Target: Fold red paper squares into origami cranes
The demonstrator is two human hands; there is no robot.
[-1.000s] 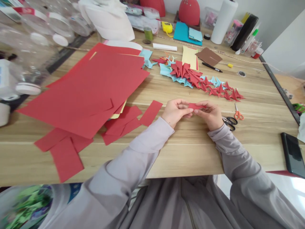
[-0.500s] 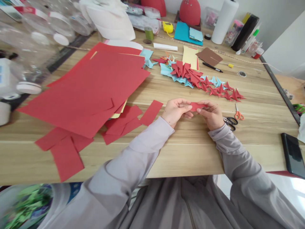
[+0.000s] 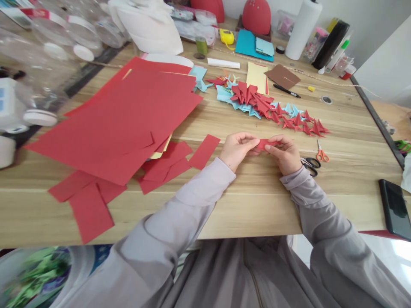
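Note:
Between my two hands is a small strip of red paper [image 3: 263, 143], narrow and seemingly folded. My left hand [image 3: 240, 147] pinches its left end between thumb and fingers. At the other end, my right hand [image 3: 284, 153] grips it, thumb in front and fingers behind. Part of the strip is hidden by the fingers. Just beyond my hands lie folded red paper pieces [image 3: 253, 96], with pointed red stars [image 3: 300, 122] to their right and light blue folded pieces [image 3: 239, 105] beneath. A loose red paper rectangle [image 3: 204, 151] rests left of my left hand.
Large red sheets [image 3: 118, 115] are stacked at left, with several cut red pieces [image 3: 91, 209] nearby. Black-handled scissors [image 3: 311, 166] and orange scissors [image 3: 322, 155] lie right of my right hand. A phone [image 3: 395, 207] is near the right edge. Clear plastic bottles [image 3: 80, 34] stand at back left.
My left thumb and fingers have shifted slightly along the red paper strip, and the fingers are closer together. Both hands still hold it in about the same place.

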